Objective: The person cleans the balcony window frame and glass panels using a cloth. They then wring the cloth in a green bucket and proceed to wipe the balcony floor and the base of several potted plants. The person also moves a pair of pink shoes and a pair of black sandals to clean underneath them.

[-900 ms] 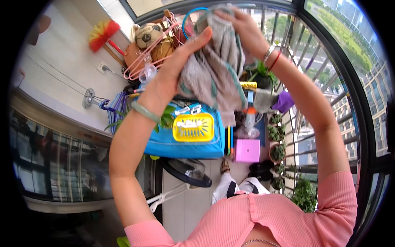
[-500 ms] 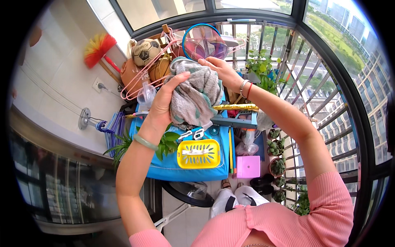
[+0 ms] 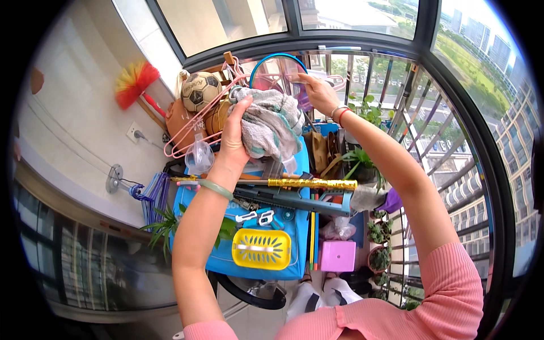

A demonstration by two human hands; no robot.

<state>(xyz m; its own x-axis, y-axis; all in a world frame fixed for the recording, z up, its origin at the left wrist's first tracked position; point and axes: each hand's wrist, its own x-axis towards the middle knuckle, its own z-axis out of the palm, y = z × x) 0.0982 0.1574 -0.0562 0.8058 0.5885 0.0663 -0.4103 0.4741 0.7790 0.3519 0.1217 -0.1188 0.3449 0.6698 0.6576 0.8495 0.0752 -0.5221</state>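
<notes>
Head view, read remotely. I have the left hand closed around the left side of a bunched grey cloth with green stripes, thumb up along its edge, the folds bulging rightward. The cloth is raised over the far part of a blue case.

Right hand: off the cloth, up and to its right, in front of a blue-rimmed hoop. Its fingers are bent and drawn close to one another; I cannot tell whether they pinch anything.

Surroundings: I note a football left of the cloth and a clear plastic cup near the left wrist. Nearer the body, a gold-wrapped rod lies across the case, and a yellow slotted dish rests on it. A pink stool stands just right of the case.
</notes>
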